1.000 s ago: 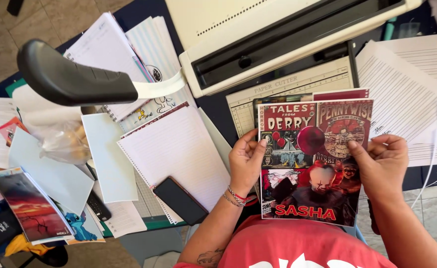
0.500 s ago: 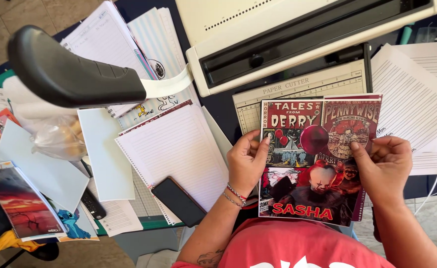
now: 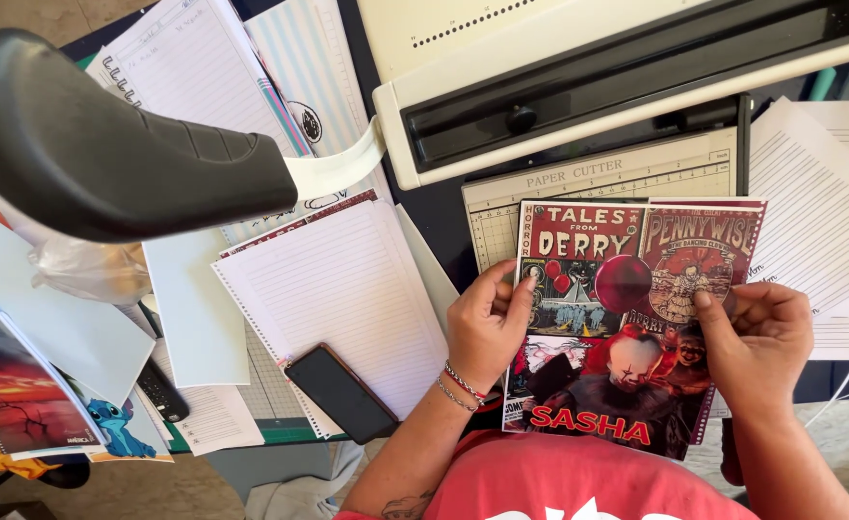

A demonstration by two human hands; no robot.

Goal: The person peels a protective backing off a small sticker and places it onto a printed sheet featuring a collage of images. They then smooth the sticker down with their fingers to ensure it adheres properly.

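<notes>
- We hold a printed cover sheet (image 3: 626,327) — red and dark, a clown collage with balloons and bold lettering — upright over the lap, its top edge lying over the lower part of the paper cutter (image 3: 598,188) on the desk.
- We judge it light and thin: a glossy card or laminated page, stiff enough to stand between two hands without drooping, yet easy to crease if pinched hard or bent at a corner.
- The gloss suggests a slippery face, so the side edges look like the place to grip, thumb on the front and fingers behind.
- Our left hand (image 3: 487,323) is closed on the sheet's left edge, thumb over the printed face, beaded bracelets at the wrist.
- Our right hand (image 3: 761,337) is clamped on the right edge about halfway up, thumb pressed on the picture, fingers curled at the margin.
- Just left of the sheet lies a stack of ruled pages (image 3: 333,299), punched along one side, with a dark phone (image 3: 339,393) resting on its lower corner.
- Above, a cream binding machine (image 3: 578,77) spans the desk — its black handle (image 3: 106,135) looms large near the camera.
- More ruled sheets (image 3: 829,212) lie to the right, partly under the cover's edge.
- At far left sits a spiral notebook (image 3: 20,385) with a red sky on its cover.
</notes>
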